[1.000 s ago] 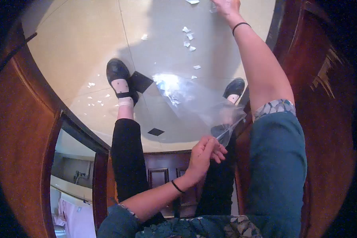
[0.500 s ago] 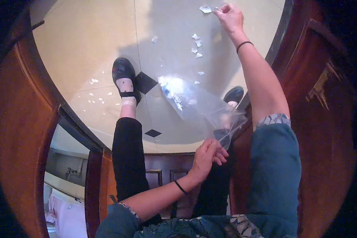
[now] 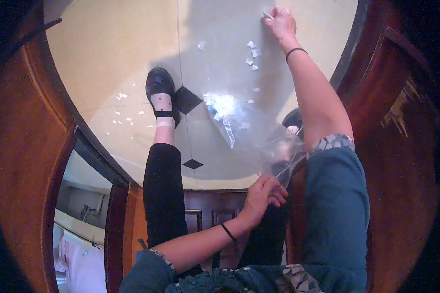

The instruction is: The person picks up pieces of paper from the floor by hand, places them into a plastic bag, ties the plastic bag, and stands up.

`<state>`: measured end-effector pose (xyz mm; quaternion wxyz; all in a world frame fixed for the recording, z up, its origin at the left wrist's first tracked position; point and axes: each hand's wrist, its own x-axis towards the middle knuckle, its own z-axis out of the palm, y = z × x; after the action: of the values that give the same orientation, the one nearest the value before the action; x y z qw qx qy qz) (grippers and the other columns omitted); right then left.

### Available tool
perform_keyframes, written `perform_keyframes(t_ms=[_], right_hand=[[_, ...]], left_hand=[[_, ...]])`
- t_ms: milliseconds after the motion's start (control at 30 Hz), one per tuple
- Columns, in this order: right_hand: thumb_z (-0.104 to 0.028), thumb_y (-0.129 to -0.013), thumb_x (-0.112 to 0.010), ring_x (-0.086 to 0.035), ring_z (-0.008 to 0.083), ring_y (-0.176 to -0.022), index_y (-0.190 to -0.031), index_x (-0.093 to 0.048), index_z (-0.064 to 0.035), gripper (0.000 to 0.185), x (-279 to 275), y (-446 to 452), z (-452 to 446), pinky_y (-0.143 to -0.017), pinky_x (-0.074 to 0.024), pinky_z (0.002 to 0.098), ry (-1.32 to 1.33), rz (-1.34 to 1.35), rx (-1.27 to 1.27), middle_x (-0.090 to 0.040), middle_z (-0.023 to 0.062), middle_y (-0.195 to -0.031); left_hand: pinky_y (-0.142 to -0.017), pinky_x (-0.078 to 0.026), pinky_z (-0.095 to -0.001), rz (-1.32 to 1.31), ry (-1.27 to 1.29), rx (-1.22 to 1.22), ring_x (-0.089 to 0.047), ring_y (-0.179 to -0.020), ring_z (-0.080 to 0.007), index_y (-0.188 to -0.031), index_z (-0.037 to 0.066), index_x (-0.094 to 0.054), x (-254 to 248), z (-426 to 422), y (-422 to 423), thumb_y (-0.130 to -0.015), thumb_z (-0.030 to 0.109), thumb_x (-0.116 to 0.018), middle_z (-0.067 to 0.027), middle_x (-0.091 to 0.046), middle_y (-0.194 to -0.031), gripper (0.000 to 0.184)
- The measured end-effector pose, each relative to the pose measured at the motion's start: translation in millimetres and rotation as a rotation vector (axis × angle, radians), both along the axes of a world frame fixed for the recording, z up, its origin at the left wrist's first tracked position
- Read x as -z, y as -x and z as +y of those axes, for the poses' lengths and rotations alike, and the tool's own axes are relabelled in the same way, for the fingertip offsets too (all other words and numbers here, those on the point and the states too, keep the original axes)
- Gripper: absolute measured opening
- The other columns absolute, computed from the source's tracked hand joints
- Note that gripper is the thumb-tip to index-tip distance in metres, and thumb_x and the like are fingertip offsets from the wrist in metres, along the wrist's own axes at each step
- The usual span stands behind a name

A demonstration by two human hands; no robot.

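Note:
My left hand is closed on the edge of a clear plastic bag. The bag hangs over the floor with white pieces bunched in its lower corner. Stretched out at the far side, my right hand pinches a thin white shard between thumb and fingers. Below that hand, several loose white fragments lie on the tiles, and a single fragment lies to their left.
Smaller white bits are scattered left of my black shoe. My other shoe is partly behind the bag. Dark wooden panels rise on both sides of the tiled floor. At lower left, a pale cloth hangs beyond an opening.
The large white shard that lay beside my right hand is off the floor, and a white shard now shows in its fingers. My left hand still grips the bag. The view has shifted slightly.

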<state>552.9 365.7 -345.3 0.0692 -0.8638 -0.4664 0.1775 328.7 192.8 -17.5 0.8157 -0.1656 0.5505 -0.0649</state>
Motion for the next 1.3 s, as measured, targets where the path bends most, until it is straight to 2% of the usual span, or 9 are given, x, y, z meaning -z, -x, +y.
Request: perform_keyframes(t_ms=[100,300,433,633,733,967,1033,1133,1300], right_hand=[[-0.031,-0.064,-0.075,-0.058,0.0183,-0.065,-0.076,-0.059,-0.0039,0.033,-6.1,2.6,-0.7,-0.062,-0.0477,0.0304,0.05,0.369,0.112,-0.06,0.0081,-0.069],[-0.031,-0.063,-0.076,-0.058,0.018,-0.068,-0.078,-0.057,-0.0017,0.038,-28.7,40.9,54.9,-0.065,-0.0479,0.0293,-0.056,0.493,0.1,-0.059,0.0098,-0.071],[-0.013,-0.067,-0.066,-0.061,0.0334,-0.084,-0.086,-0.056,-0.0009,0.024,-67.1,76.6,114.2,-0.072,-0.0482,0.04,-0.059,0.598,0.179,-0.062,0.0195,-0.088],[-0.014,-0.065,-0.07,-0.061,0.0298,-0.082,-0.097,-0.051,-0.0015,0.04,-7.4,104.0,138.9,-0.072,-0.0485,0.0372,-0.098,0.357,0.244,-0.062,0.0201,-0.087],[-0.026,-0.065,-0.072,-0.061,0.0265,-0.077,-0.086,-0.058,-0.0018,0.034,2.7,102.2,139.8,-0.072,-0.0481,0.0353,-0.021,0.134,0.193,-0.063,0.014,-0.082],[-0.023,-0.066,-0.07,-0.062,0.0308,-0.084,-0.08,-0.063,-0.0037,0.025,-1.4,93.9,157.7,-0.075,-0.0484,0.0401,0.21,0.292,0.287,-0.064,0.0174,-0.084],[-0.025,-0.064,-0.072,-0.062,0.0311,-0.084,-0.082,-0.064,-0.0043,0.029,-8.6,95.2,160.1,-0.076,-0.0485,0.04,0.223,0.333,0.158,-0.064,0.0168,-0.085],[-0.027,-0.064,-0.073,-0.062,0.0303,-0.083,-0.082,-0.064,-0.0049,0.03,-9.6,88.3,172.0,-0.074,-0.0485,0.0399,0.221,0.258,0.047,-0.065,0.0156,-0.084],[-0.032,-0.058,-0.079,-0.063,0.0242,-0.081,-0.09,-0.063,-0.0027,0.047,-6.2,59.4,206.0,-0.076,-0.048,0.0346,0.117,0.301,0.214,-0.066,0.012,-0.085]], left_hand=[[-0.057,-0.046,-0.0247,0.024,0.019,-0.028,-0.057,-0.064,-0.0159,-0.089,0.006,-0.047,-3.7,7.3,0.7,-0.091,0.028,-0.042,-0.0112,-0.059,-0.078,0.023],[-0.057,-0.046,-0.0248,0.047,0.047,-0.028,-0.057,-0.064,-0.0159,-0.09,0.006,-0.047,-4.7,8.3,5.2,-0.092,0.029,-0.042,-0.0111,-0.059,-0.078,0.023],[-0.057,-0.046,-0.0246,0.054,0.075,-0.037,-0.057,-0.064,-0.016,-0.09,0.007,-0.046,-8.0,23.5,7.9,-0.092,0.028,-0.042,-0.011,-0.059,-0.079,0.021],[-0.057,-0.046,-0.0242,0.047,0.118,-0.283,-0.057,-0.064,-0.0158,-0.089,0.008,-0.047,-8.5,15.1,10.3,-0.092,0.026,-0.044,-0.0094,-0.058,-0.079,0.019],[-0.057,-0.046,-0.0239,0.042,0.101,-0.196,-0.057,-0.064,-0.0153,-0.089,0.008,-0.047,-18.9,45.3,12.0,-0.091,0.026,-0.044,-0.0087,-0.057,-0.078,0.019],[-0.058,-0.046,-0.0243,0.055,0.055,-0.102,-0.057,-0.065,-0.0142,-0.089,0.008,-0.047,-38.5,67.5,12.1,-0.091,0.027,-0.043,-0.0084,-0.058,-0.078,0.019],[-0.059,-0.046,-0.0247,0.087,-0.027,-0.086,-0.057,-0.065,-0.0142,-0.089,0.008,-0.047,-36.8,71.2,11.6,-0.091,0.027,-0.043,-0.0084,-0.058,-0.078,0.019],[-0.059,-0.046,-0.0243,0.018,0.215,-0.239,-0.057,-0.065,-0.0137,-0.089,0.008,-0.047,-33.0,78.1,13.5,-0.091,0.027,-0.044,-0.0085,-0.058,-0.078,0.019],[-0.059,-0.046,-0.0237,-0.043,0.165,-0.252,-0.057,-0.065,-0.0128,-0.089,0.009,-0.047,-30.4,74.0,9.2,-0.089,0.025,-0.045,-0.0079,-0.059,-0.079,0.016]])
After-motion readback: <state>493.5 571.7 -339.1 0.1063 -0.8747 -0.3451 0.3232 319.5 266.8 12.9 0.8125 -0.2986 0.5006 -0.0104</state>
